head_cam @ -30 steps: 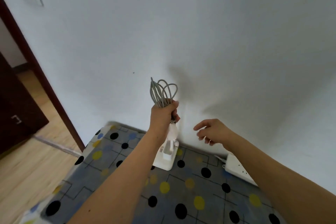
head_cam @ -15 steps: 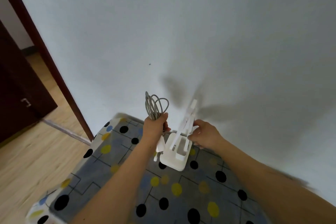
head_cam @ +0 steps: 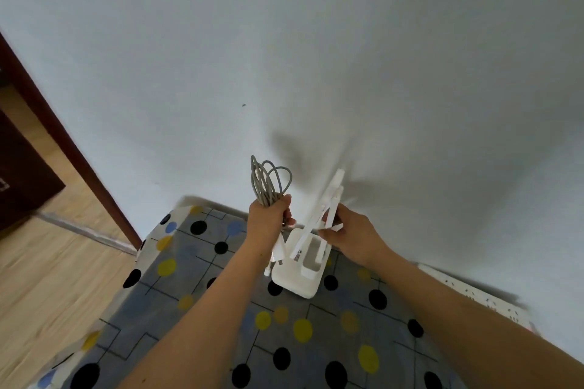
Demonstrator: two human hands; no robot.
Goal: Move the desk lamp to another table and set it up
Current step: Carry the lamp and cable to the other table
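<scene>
The white desk lamp (head_cam: 298, 271) stands with its flat base on a table covered by a grey cloth (head_cam: 221, 325) with black, yellow and blue dots. Its white folding arm (head_cam: 328, 199) leans up toward the wall. My right hand (head_cam: 350, 232) grips that arm just above the base. My left hand (head_cam: 270, 221) holds the coiled grey power cord (head_cam: 268, 181), loops sticking up, with the white plug hanging below the fist beside the base.
A white power strip (head_cam: 474, 295) lies on the table against the wall at the right. The white wall rises right behind the lamp. A dark door frame (head_cam: 63, 142) and wooden floor (head_cam: 41, 278) are to the left of the table.
My right hand went from hanging open beside the lamp to gripping its arm, which now tilts up from the base. The view dipped lower. My left hand kept the cord.
</scene>
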